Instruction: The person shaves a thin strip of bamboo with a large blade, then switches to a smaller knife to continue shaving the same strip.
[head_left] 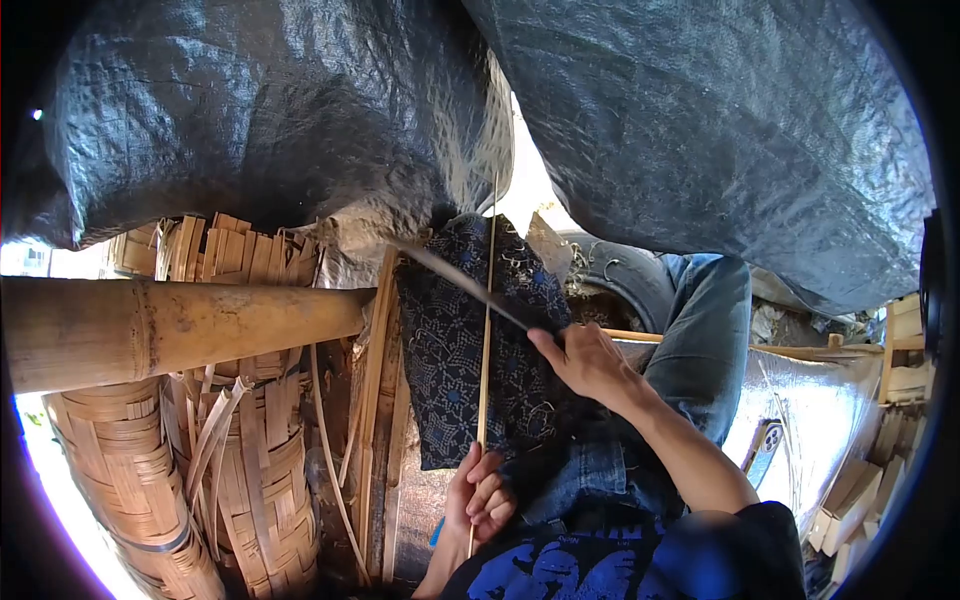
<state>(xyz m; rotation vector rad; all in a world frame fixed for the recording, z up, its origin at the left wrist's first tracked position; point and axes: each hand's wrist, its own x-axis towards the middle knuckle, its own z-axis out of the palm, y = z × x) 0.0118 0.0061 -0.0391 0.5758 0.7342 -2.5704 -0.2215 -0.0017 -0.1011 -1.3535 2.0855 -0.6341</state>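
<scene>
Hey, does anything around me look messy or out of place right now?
Yes: to your left, loose strips jut out at odd angles beside the woven cylinders, unlike their tidy weave. The knife blade is blurred, so I can't judge its edge.

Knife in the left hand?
No, the right hand grips the knife, while the left hand holds the thin strip.

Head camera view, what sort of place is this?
Probably a makeshift workshop for bamboo or similar material: dark plastic sheeting hangs in front, woven baskets stand at the left, and a knife in the right hand crosses a thin strip.
</scene>
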